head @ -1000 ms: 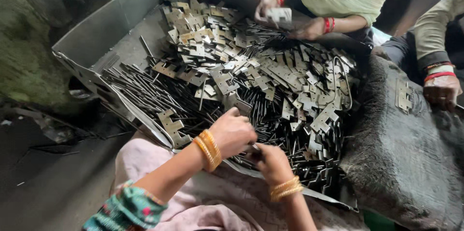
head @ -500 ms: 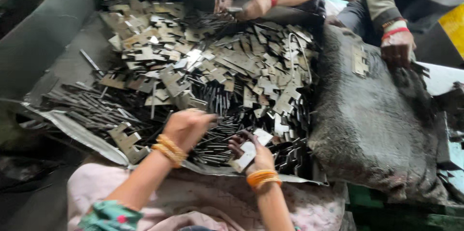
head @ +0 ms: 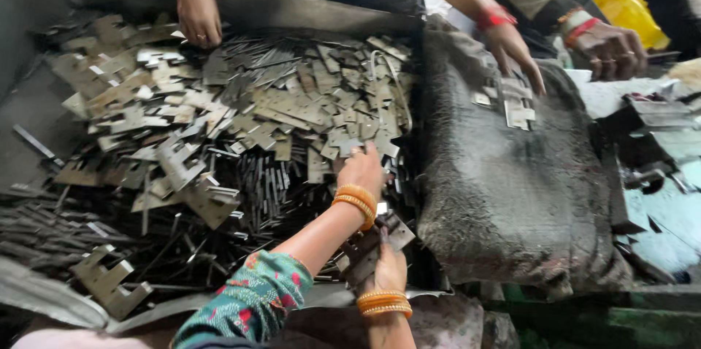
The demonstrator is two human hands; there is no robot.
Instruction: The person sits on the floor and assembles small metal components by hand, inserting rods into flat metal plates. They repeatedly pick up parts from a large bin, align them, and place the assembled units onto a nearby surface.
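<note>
**Sorting stamped plates: mostly still to do**

Flat metal plates (head: pixel 292 112) heaped loose in grey tray (head: pixel 44 101), far from sorted. Small stack (head: pixel 372 247) gripped in right hand (head: pixel 387 265) at near edge. Left hand (head: pixel 361 168) reaching into heap, grip unclear. Few plates (head: pixel 515 104) set on dark sack (head: pixel 504 188), right. Versus earlier: left hand moved right and farther into pile; camera shifted right.

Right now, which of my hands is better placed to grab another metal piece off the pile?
Probably left. The left hand rests on the pile of metal pieces, fingers touching them; the right hand sits nearer you, seemingly holding a stack of plates.
</note>
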